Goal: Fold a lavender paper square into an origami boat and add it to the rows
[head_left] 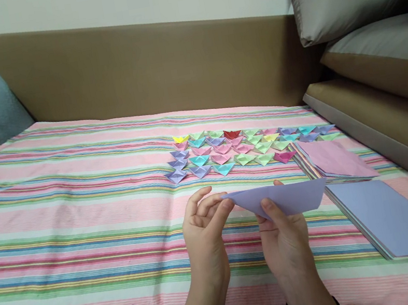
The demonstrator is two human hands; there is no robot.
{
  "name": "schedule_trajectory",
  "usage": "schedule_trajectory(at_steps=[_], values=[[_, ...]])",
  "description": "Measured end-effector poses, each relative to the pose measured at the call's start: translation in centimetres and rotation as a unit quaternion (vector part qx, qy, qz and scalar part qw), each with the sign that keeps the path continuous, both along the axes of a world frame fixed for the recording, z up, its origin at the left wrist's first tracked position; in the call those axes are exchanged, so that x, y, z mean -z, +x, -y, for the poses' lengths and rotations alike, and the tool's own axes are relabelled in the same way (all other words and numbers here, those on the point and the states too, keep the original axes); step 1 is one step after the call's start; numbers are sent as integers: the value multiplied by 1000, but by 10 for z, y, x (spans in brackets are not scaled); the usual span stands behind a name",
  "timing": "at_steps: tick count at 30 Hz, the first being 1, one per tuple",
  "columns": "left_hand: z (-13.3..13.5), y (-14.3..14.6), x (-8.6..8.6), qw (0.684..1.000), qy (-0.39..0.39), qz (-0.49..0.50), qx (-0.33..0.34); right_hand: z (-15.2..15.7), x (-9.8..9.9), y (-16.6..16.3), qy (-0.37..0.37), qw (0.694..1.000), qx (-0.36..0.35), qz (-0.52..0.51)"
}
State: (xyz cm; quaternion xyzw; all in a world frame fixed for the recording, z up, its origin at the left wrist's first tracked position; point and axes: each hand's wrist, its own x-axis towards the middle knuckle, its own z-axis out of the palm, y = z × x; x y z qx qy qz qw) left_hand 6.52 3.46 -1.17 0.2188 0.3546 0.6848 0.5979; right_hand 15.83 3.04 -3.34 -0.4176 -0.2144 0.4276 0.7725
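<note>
Since two grips probably steady it better than one, the lilac sheet is held in the air above the cloth. Its left tip lies between the thumb and fingers of the left hand, seemingly pinched; the right hand is clamped on its lower edge, thumb on the near face, fingers mostly hidden behind. Beyond, boats stand in rows, likely to keep them orderly. To the right lie a pink-topped stack and a lilac-topped stack, perhaps for easy reach.
</note>
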Motion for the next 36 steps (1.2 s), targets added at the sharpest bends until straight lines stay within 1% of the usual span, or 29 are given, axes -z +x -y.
schedule_trajectory(at_steps=[12,19,27,36], values=[[-1,1,-2,1000,-10,23,1,0,1,1,9,999,-9,-37],[-2,2,-1,999,-13,47,-6,0,1,1,4,999,-8,-33],[-3,2,-1,998,-20,52,-3,-1,0,1,27,998,-22,-59],[-4,1,1,998,-4,57,-3,-1,-1,2,14,999,-18,-41]])
